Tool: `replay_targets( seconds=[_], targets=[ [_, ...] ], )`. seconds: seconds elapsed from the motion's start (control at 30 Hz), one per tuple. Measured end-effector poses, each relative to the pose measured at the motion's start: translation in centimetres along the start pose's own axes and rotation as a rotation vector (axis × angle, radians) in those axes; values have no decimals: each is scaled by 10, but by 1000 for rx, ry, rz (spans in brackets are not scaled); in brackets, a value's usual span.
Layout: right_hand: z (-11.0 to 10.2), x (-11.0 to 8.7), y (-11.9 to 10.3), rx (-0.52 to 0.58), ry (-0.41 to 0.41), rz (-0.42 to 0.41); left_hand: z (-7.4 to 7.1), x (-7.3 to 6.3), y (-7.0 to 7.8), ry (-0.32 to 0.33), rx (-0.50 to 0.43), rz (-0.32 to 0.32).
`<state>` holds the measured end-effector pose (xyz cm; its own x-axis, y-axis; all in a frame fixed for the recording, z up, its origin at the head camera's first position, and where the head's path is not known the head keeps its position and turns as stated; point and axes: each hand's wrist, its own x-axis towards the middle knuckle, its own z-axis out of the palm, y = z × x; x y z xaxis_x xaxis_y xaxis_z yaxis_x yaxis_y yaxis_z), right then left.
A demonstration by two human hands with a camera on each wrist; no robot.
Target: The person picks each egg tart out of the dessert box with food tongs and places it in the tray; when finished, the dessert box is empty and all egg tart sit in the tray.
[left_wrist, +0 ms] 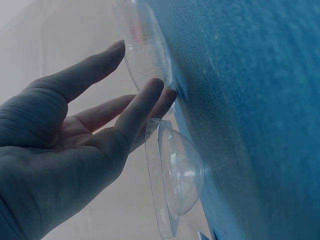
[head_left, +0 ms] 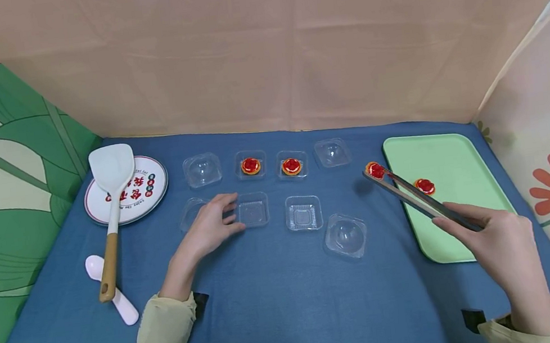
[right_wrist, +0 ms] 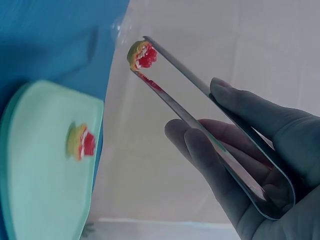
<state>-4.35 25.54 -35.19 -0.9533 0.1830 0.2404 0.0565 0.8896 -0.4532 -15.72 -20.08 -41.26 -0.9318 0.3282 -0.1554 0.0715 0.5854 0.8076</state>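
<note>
My right hand point(head_left: 502, 242) grips metal tongs point(head_left: 423, 202) with fingers and thumb on either side. Between the tong tips a small red-topped tart point(head_left: 374, 170) is held above the cloth, left of the green tray point(head_left: 466, 240). Another such tart point(head_left: 425, 186) sits on that tray. My left hand point(head_left: 212, 224) hovers low at the left side of a clear plastic box base point(head_left: 253, 210), its fingers loosely spread. In the left wrist view the fingertips are close to this base point(left_wrist: 145, 55); whether they touch it I cannot tell. A domed clear lid point(left_wrist: 182, 172) lies beside the fingers.
In the back row two boxes hold tarts point(head_left: 251, 166) point(head_left: 292, 166), with domed lids point(head_left: 202, 170) point(head_left: 332, 152) at either side. A box base point(head_left: 303, 213) and a lid point(head_left: 345, 235) lie nearer. At left are a plate point(head_left: 155, 191), white spatula point(head_left: 112, 167) and spoon point(head_left: 125, 310).
</note>
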Motion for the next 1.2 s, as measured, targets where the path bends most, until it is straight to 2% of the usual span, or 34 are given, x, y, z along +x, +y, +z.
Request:
replay_targets(
  seconds=[0.37, 0.53, 0.7, 0.9, 1.2],
  targets=[
    [-11, -9, 25, -64, 74, 94, -1, 1, 0, -10, -1, -3],
    [-17, -10, 34, -62, 56, 146, -1, 1, -1, -12, -9, -4],
    [-23, -12, 44, -100, 79, 205, 0, 1, -1, -12, -11, -6],
    [-30, -10, 58, -122, 29, 314, 1, 2, -1, -15, -13, -3],
    [-31, -8, 86, -127, 24, 297, -1, 0, 0, -23, -13, -3]
  ],
)
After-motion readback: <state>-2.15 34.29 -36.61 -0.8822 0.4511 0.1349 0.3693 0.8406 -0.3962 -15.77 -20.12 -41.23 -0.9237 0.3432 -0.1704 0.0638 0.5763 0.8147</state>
